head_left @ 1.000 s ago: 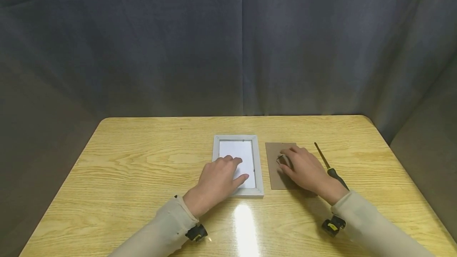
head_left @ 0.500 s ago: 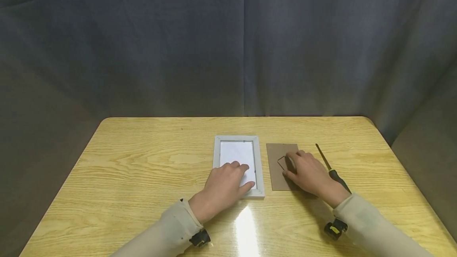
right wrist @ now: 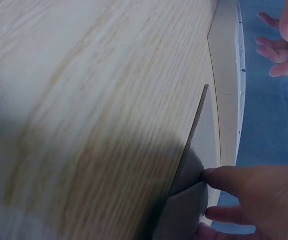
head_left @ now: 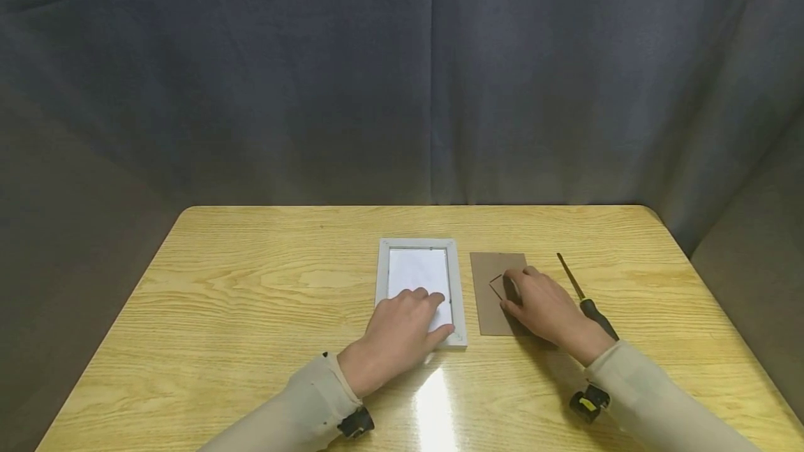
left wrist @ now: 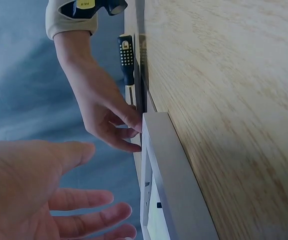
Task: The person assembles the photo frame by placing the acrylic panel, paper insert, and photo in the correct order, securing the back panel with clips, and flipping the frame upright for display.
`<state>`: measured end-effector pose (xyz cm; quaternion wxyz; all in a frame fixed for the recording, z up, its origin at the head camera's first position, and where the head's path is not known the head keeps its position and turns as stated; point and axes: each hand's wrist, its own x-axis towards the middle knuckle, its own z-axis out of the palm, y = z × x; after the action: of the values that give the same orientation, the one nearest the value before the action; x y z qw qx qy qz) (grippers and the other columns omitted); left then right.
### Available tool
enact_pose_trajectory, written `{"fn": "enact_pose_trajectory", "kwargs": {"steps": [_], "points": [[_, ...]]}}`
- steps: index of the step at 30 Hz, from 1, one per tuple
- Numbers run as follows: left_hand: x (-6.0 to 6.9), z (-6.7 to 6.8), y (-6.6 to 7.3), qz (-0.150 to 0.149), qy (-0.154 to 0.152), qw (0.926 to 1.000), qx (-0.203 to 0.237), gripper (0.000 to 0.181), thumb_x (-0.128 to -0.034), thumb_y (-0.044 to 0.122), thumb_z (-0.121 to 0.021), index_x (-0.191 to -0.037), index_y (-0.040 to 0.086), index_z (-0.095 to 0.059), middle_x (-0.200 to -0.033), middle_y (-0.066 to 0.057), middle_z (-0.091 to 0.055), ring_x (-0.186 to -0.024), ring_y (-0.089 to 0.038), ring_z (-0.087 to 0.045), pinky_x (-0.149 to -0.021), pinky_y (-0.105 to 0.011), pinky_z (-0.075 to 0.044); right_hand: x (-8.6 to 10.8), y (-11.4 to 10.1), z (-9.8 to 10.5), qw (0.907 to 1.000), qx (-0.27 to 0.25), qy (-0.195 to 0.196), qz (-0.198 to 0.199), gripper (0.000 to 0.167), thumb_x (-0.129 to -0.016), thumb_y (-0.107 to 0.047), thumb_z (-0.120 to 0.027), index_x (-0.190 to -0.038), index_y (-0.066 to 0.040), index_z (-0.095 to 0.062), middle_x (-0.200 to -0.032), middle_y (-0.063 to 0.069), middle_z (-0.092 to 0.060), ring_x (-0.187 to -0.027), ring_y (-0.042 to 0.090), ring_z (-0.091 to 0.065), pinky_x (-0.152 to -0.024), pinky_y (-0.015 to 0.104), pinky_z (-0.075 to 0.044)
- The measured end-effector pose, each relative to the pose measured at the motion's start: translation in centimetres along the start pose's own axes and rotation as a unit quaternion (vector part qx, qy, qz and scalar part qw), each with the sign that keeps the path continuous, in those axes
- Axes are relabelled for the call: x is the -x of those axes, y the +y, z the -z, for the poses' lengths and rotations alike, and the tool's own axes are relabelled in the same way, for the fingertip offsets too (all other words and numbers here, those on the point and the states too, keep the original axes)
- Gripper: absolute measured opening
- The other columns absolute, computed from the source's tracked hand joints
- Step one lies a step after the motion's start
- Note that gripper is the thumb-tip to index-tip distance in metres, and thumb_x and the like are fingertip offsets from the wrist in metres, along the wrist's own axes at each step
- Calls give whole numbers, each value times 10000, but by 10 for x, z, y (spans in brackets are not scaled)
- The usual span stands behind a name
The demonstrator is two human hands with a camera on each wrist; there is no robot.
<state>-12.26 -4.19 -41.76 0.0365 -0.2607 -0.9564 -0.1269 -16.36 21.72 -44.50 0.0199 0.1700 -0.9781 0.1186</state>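
Note:
A light grey picture frame (head_left: 459, 298) with a white sheet (head_left: 417, 267) inside lies on the table. My left hand (head_left: 398, 333) hovers over its lower part, fingers loosely spread and holding nothing; the left wrist view shows this hand (left wrist: 39, 195) apart from the frame (left wrist: 176, 175). Right of the frame lies a brown board (head_left: 486, 319) with thin dark lines on it. My right hand (head_left: 553, 309) is at the board, and in the right wrist view the thumb and fingers of this hand (right wrist: 263, 200) grip a flap (right wrist: 183, 210) on it.
A screwdriver (head_left: 590, 309) with a dark handle lies right of the board, close to my right hand. The wooden table (head_left: 251, 264) ends at a dark grey curtain (head_left: 314, 89) behind. Black devices (head_left: 356, 423) hang at both wrists.
My left hand has shifted slightly right and down over the frame. My right hand has moved slightly right and closed in on the board, uncovering more of the dark lines.

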Motion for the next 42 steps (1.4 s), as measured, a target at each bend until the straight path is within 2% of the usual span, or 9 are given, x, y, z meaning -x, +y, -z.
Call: {"fn": "enact_pose_trajectory", "kwargs": {"steps": [12,18,26,33,42], "points": [[2,0,1,-59,-7,10000,-45,454,-960,469,-648,-1243,118,-697,-1060,-60,-746,-923,-219,-712,-649,-367,-586,-4,0,-1,9997,-211,-90,-107,487,-873,-164,-739,-1287,53,-599,-1118,234,-677,-969,358,-676,-799,509,-553],[2,0,0,-57,5,10000,-80,459,-959,478,-647,-1246,123,-693,-1056,-56,-744,-920,-218,-710,-640,-365,-582,-6,2,0,9993,-265,-191,-186,500,-850,-168,-723,-1298,23,-611,-1095,220,-679,-900,305,-652,-744,487,-540],[2,1,-1,-70,22,10000,-46,464,-963,477,-643,-1253,118,-689,-1048,-61,-741,-914,-221,-709,-638,-363,-583,-8,-1,9,9995,-229,-121,-185,492,-847,-167,-717,-1296,15,-632,-1087,232,-676,-825,245,-618,-683,447,-528],[2,3,-3,-33,74,10000,21,467,-962,472,-645,-1253,109,-690,-1056,-70,-744,-919,-231,-711,-665,-373,-593,-10,-4,19,9994,-305,-53,-168,487,-851,-167,-714,-1297,11,-633,-979,174,-652,-698,183,-500,-582,336,-422],[2,7,-6,66,103,9999,18,470,-959,472,-649,-1259,112,-689,-1052,-73,-745,-916,-237,-714,-675,-375,-594,-11,-8,24,9993,-358,2,-104,483,-845,-161,-708,-1290,14,-639,-931,139,-649,-692,174,-472,-570,305,-386]]}}
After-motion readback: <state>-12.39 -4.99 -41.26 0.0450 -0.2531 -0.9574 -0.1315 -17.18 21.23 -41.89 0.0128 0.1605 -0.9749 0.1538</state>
